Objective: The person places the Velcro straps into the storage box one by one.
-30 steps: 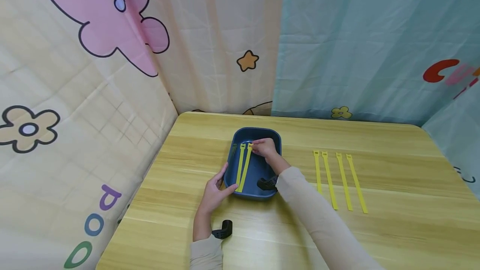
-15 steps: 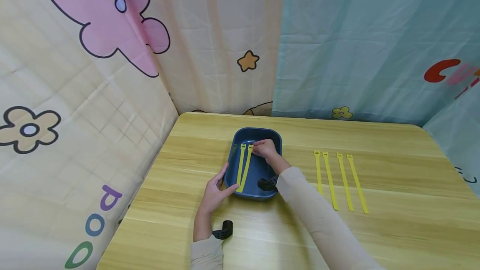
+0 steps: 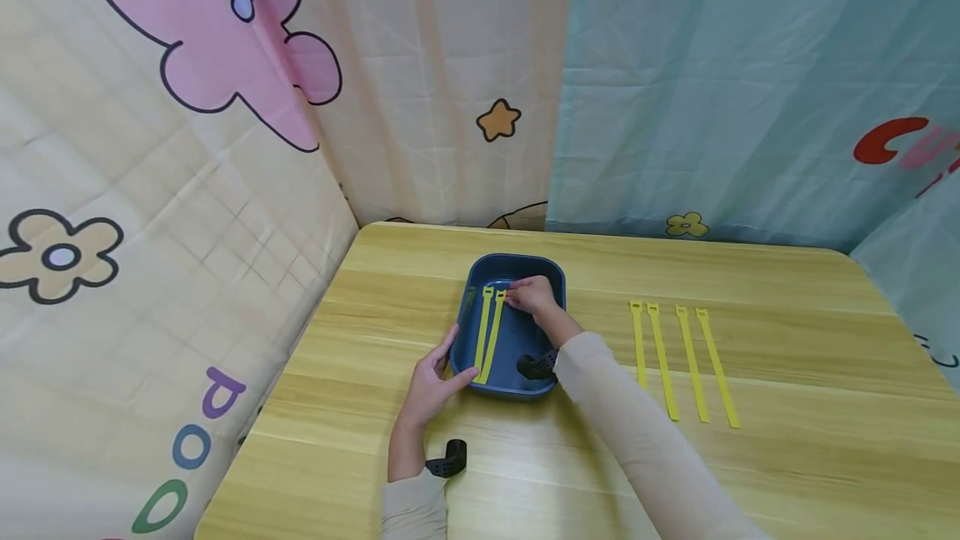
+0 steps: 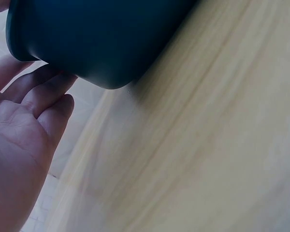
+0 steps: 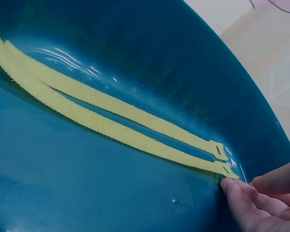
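Observation:
Two yellow hook-and-loop cable ties lie side by side in a dark blue bin [image 3: 517, 391], heads at the far end and tails close together. My right hand [image 3: 531, 296] reaches into the bin, thumb and fingertips at the head corner of the right-hand cable tie [image 5: 130, 140]. The other cable tie [image 5: 121, 108] lies just beside it, against the bin's wall. My left hand [image 3: 429, 390] grips the bin's near left side, thumb over the rim and fingers along the outside. In the left wrist view, those fingers [image 4: 50, 94] bear on the outer wall.
Several more yellow cable ties [image 3: 662, 361] lie in a row on the wooden table [image 3: 330, 373], right of the bin. The right sleeve [image 3: 637, 432] passes over the table close to them. Printed curtains [image 3: 450, 40] hang behind and at the left.
The right-hand cable tie's head has shifted slightly left, nearer the other one, with my right fingertips staying at it. My left hand and the bin keep their place.

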